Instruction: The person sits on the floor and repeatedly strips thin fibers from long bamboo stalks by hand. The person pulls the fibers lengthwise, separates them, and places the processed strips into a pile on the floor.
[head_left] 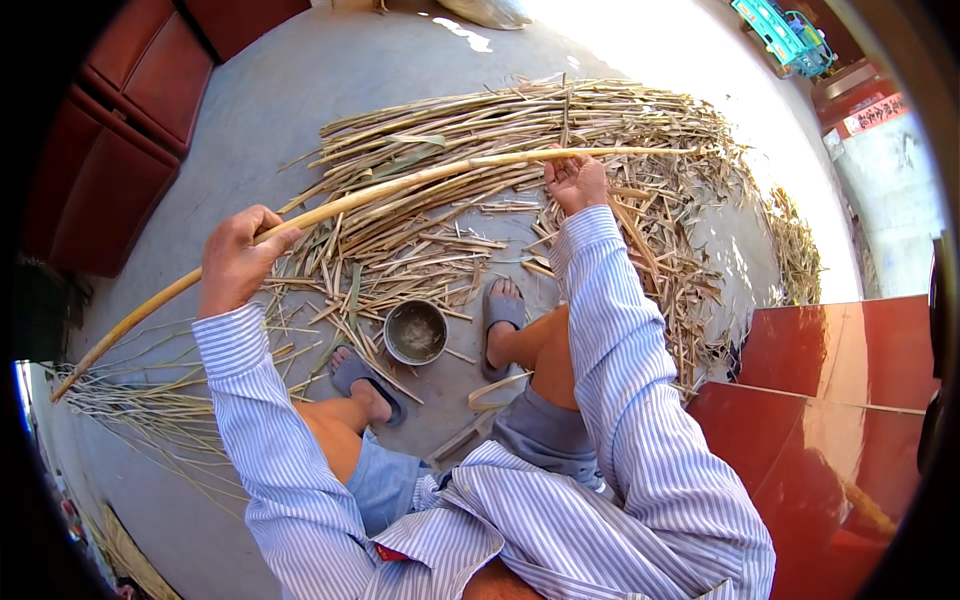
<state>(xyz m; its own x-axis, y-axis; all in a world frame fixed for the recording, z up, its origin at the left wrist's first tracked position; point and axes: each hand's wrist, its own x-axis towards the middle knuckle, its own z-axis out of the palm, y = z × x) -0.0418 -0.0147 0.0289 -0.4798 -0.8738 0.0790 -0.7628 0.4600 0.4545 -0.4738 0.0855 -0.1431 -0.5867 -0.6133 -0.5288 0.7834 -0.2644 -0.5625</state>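
A long pale-yellow cane stalk (400, 184) spans the view from the lower left to the upper right, held above the floor and bending slightly. My left hand (238, 252) wraps round it left of the middle, with the thumb along its near side. Farther along, toward its thin right end, my right hand (578, 184) has the palm turned up and the fingers curled against the stalk. Beneath the stalk, a wide heap of dry stalks (470, 125) lies on the floor, with short broken pieces and leaf scraps along its near side.
A round bowl (416, 332) with murky contents stands between my sandalled feet. Thin split strips (160, 405) spread over the floor at left. Red cabinets (130, 120) stand at far left, glossy red panels (830, 400) at right. A turquoise cart (785, 38) is at far right.
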